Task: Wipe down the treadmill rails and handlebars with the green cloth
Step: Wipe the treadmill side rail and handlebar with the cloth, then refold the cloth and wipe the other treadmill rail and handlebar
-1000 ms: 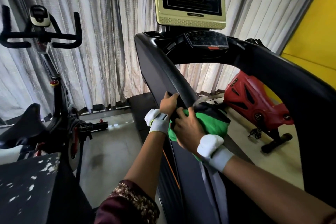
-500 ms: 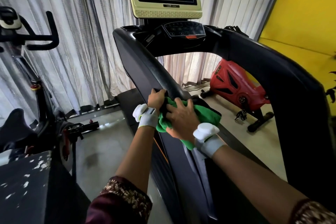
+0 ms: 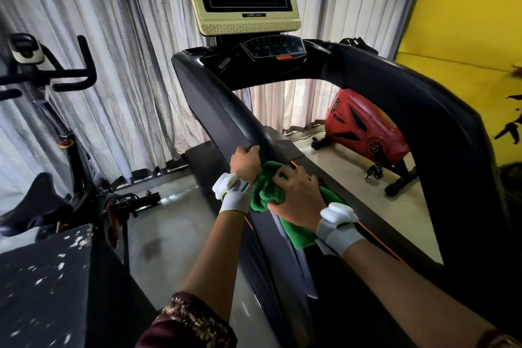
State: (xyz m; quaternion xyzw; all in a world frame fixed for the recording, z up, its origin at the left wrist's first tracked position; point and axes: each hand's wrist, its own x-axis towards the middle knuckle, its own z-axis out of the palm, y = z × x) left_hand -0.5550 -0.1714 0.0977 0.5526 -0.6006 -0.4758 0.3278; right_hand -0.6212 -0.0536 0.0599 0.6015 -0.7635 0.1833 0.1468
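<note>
Gripping the left rail (image 3: 226,110) of the treadmill, the left hand (image 3: 245,159) curls its fingers over the top edge. Just below it on that rail, the right hand (image 3: 299,198) bunches the green cloth (image 3: 265,192) against the surface. The rail's long axis climbs away from both hands toward the console (image 3: 274,48), the left hand nearer. White curtains (image 3: 127,65) hang behind; the right rail (image 3: 418,99) stands well apart.

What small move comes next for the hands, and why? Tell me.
Probably slide the green cloth up the left rail. The right hand grips it low on that rail, the left hand holds the rail just above, and the upper stretch lies bare.
</note>
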